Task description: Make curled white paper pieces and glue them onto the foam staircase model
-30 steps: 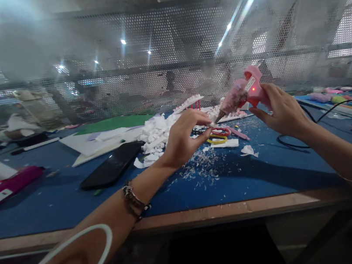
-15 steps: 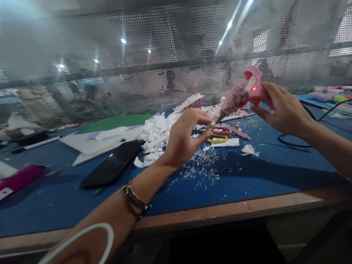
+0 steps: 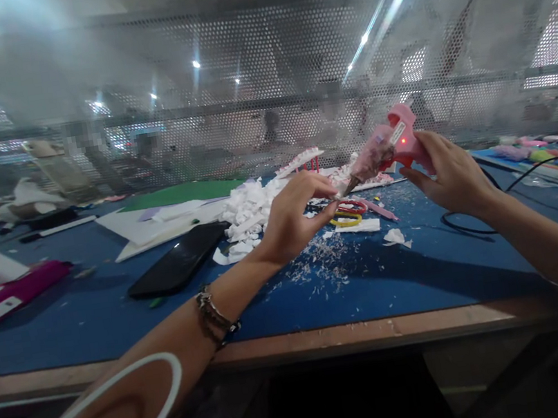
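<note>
My right hand (image 3: 448,166) is wrapped round the handle of a pink hot glue gun (image 3: 385,144) with a red light lit on its side. The gun's nozzle points down and left, close to the fingertips of my left hand (image 3: 297,215). Those fingertips pinch a small white piece (image 3: 338,194), too small to name, at the nozzle's tip. Just beneath lie scissors with red and yellow handles (image 3: 347,218). Left of them is a heap of crumpled white paper scraps (image 3: 246,208), partly behind my left hand.
A black phone (image 3: 179,260) lies left of my hand, with white sheets (image 3: 166,222) and a green sheet (image 3: 182,193) behind it. Tiny white shavings (image 3: 322,265) litter the blue table top (image 3: 283,309). A black cable (image 3: 463,227) curls at right. A perforated metal screen (image 3: 278,62) stands behind.
Almost nothing differs. Both hands and the glue gun hold nearly the same position, with the nozzle still at the left fingertips.
</note>
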The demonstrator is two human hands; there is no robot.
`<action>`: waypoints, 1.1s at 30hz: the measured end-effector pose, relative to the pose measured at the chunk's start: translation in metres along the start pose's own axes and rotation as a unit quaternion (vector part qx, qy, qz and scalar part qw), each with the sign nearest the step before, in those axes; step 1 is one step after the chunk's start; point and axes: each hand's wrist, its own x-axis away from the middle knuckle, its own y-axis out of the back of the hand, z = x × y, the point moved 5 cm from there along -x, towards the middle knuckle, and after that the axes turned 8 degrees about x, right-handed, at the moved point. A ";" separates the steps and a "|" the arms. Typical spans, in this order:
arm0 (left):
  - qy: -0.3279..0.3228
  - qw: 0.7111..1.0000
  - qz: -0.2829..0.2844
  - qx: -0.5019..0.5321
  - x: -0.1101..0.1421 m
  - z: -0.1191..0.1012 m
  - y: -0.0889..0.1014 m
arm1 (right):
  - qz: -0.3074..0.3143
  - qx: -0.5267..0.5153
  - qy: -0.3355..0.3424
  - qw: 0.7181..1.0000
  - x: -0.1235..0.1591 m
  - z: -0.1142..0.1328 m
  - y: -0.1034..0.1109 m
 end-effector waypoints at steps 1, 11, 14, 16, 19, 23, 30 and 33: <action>0.000 1.000 -0.001 0.000 0.000 0.000 0.000 | 0.001 0.000 0.001 1.000 0.000 0.000 0.000; 0.005 1.000 -0.004 0.004 0.000 0.002 0.000 | -0.006 -0.002 0.011 1.000 0.001 -0.001 -0.002; 0.003 1.000 -0.006 -0.004 0.000 0.003 0.000 | -0.002 -0.004 0.013 1.000 0.001 -0.003 -0.003; 0.006 1.000 -0.006 -0.009 0.000 0.003 0.001 | -0.006 -0.001 0.017 1.000 0.001 -0.003 -0.003; 0.011 1.000 -0.005 -0.010 0.000 0.003 0.001 | -0.004 0.006 0.027 1.000 0.002 -0.001 -0.003; 0.011 1.000 -0.009 0.001 0.000 0.004 0.002 | 0.003 0.005 0.018 1.000 0.001 0.000 0.000; -0.003 1.000 -0.009 -0.005 -0.002 0.000 0.003 | 0.073 0.048 -0.075 0.993 -0.003 -0.057 -0.016; -0.048 0.998 -0.018 -0.030 -0.003 -0.011 0.007 | 0.151 0.010 -0.125 0.980 0.006 -0.094 -0.042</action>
